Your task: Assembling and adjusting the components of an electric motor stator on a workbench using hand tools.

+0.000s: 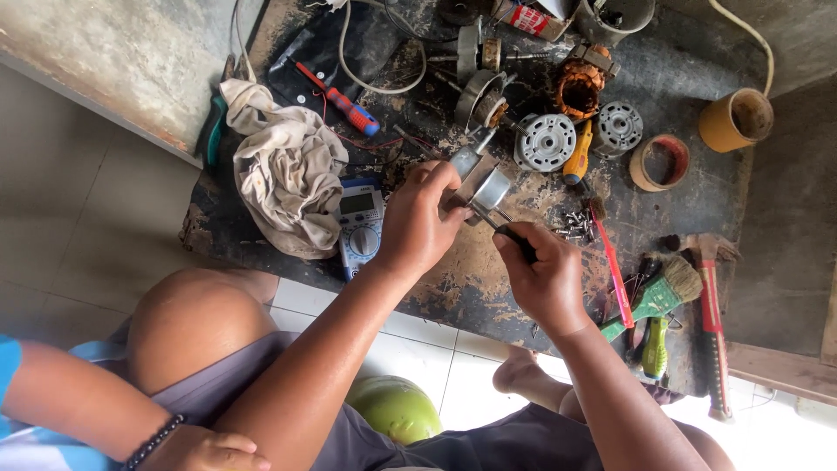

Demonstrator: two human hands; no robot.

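Observation:
My left hand [417, 225] grips a small round metal motor part [491, 189] just above a dirty black work board [471, 288]. My right hand [542, 277] is closed around a dark-handled screwdriver [514, 237], and its tip touches the underside of that metal part. The two hands are close together at the middle of the board. A flat metal piece [465, 160] lies just beyond my left fingers.
A blue multimeter [360, 222] and a crumpled rag [283, 166] lie to the left. Motor housings [545, 141], a copper-wound stator [577, 87], loose screws [574, 227], a tape roll [660, 163], a green-handled brush [663, 296] and a hammer [711, 323] lie to the right. Another person's braceleted arm [157, 440] is at bottom left.

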